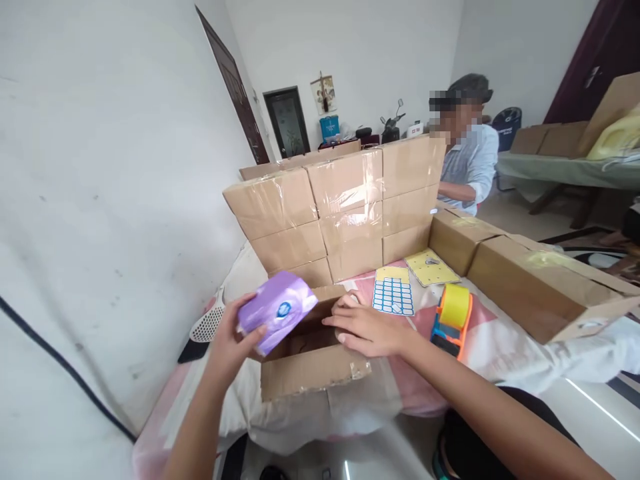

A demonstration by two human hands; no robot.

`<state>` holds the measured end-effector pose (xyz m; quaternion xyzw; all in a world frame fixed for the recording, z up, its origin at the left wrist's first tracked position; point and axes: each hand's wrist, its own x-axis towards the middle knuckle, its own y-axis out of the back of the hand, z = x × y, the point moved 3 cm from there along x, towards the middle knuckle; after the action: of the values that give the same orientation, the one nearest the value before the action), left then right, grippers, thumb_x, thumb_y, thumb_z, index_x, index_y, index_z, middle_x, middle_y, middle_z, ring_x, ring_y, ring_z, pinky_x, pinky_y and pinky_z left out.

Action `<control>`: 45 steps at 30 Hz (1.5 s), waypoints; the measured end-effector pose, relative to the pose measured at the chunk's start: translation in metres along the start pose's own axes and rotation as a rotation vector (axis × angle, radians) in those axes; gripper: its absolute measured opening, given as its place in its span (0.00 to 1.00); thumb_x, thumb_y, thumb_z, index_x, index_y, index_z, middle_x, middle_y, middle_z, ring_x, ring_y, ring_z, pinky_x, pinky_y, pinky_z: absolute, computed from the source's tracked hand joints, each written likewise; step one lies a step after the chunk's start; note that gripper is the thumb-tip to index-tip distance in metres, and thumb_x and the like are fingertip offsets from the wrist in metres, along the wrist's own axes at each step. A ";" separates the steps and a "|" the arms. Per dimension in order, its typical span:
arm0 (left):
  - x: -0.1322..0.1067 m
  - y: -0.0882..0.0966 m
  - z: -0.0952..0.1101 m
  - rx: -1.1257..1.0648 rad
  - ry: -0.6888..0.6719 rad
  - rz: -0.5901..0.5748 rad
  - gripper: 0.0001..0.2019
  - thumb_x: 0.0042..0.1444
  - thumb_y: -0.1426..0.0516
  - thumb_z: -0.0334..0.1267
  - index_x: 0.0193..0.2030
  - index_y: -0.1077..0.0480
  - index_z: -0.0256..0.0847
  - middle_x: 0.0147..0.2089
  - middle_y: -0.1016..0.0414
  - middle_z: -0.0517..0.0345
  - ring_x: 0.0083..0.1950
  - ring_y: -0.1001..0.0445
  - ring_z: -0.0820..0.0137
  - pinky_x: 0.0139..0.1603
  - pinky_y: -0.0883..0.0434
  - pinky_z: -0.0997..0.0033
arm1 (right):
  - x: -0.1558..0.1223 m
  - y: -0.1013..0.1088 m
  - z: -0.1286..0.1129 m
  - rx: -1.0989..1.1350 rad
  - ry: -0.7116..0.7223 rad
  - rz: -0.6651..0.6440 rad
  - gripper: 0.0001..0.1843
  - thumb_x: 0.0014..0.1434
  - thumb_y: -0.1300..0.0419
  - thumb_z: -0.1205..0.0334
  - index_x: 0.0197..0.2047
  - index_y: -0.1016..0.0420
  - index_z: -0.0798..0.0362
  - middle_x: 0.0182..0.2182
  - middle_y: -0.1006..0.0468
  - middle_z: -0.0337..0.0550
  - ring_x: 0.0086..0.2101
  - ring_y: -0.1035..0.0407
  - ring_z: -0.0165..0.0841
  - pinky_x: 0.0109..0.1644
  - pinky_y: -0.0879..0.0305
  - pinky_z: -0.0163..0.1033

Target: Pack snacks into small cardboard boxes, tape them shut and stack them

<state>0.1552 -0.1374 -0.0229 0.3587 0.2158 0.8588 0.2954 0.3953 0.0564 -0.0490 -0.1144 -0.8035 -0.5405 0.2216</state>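
Note:
My left hand (231, 340) is closed around a purple plastic packet (277, 309) with a small blue mark, held tilted over the left side of an open cardboard box (313, 370). My right hand (367, 328) lies flat with its fingers stretched out on the box's right rim and flap. The box stands on a table under a pink and white cloth (495, 343); its inside looks dark and I cannot make out any contents.
A wall of taped cardboard cartons (345, 203) stands behind the box, and more cartons (530, 283) line the right. Sticker sheets (393, 291), a yellow card (431, 267) and an orange tape dispenser (451, 319) lie on the cloth. Another person (467, 167) sits beyond.

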 end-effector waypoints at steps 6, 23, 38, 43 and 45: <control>-0.008 -0.030 0.031 0.169 -0.106 -0.092 0.28 0.53 0.38 0.52 0.61 0.31 0.48 0.58 0.31 0.47 0.60 0.29 0.51 0.61 0.29 0.47 | -0.038 -0.009 0.009 0.039 -0.051 0.351 0.19 0.64 0.46 0.55 0.56 0.35 0.52 0.41 0.31 0.49 0.42 0.38 0.44 0.46 0.35 0.53; -0.003 -0.064 0.036 -0.340 -0.145 -0.370 0.16 0.54 0.35 0.42 0.50 0.27 0.46 0.61 0.38 0.47 0.67 0.34 0.54 0.60 0.26 0.58 | -0.063 -0.028 0.022 0.198 -0.137 0.595 0.21 0.65 0.47 0.56 0.59 0.43 0.48 0.45 0.36 0.48 0.46 0.37 0.45 0.50 0.33 0.55; 0.003 -0.064 0.032 -0.144 -0.314 -0.443 0.29 0.51 0.42 0.26 0.60 0.32 0.49 0.73 0.53 0.47 0.76 0.49 0.50 0.71 0.38 0.46 | -0.061 -0.027 0.020 0.267 -0.093 0.592 0.22 0.64 0.45 0.58 0.60 0.42 0.48 0.44 0.36 0.47 0.46 0.38 0.44 0.49 0.35 0.53; 0.009 -0.067 0.019 -0.086 -0.297 -0.540 0.31 0.51 0.43 0.25 0.62 0.32 0.50 0.72 0.49 0.49 0.75 0.46 0.51 0.68 0.33 0.54 | -0.060 -0.025 0.020 0.261 -0.108 0.604 0.21 0.63 0.45 0.59 0.59 0.42 0.47 0.44 0.36 0.47 0.45 0.38 0.45 0.49 0.35 0.53; 0.009 -0.069 0.018 -0.054 -0.290 -0.566 0.33 0.50 0.44 0.25 0.64 0.32 0.51 0.72 0.48 0.49 0.75 0.45 0.52 0.69 0.33 0.54 | -0.061 -0.024 0.020 0.260 -0.126 0.608 0.20 0.64 0.45 0.59 0.58 0.42 0.47 0.44 0.36 0.47 0.45 0.38 0.44 0.48 0.35 0.52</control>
<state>0.1879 -0.0783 -0.0468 0.3951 0.2395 0.6880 0.5596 0.4341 0.0684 -0.1046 -0.3529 -0.8068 -0.3346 0.3355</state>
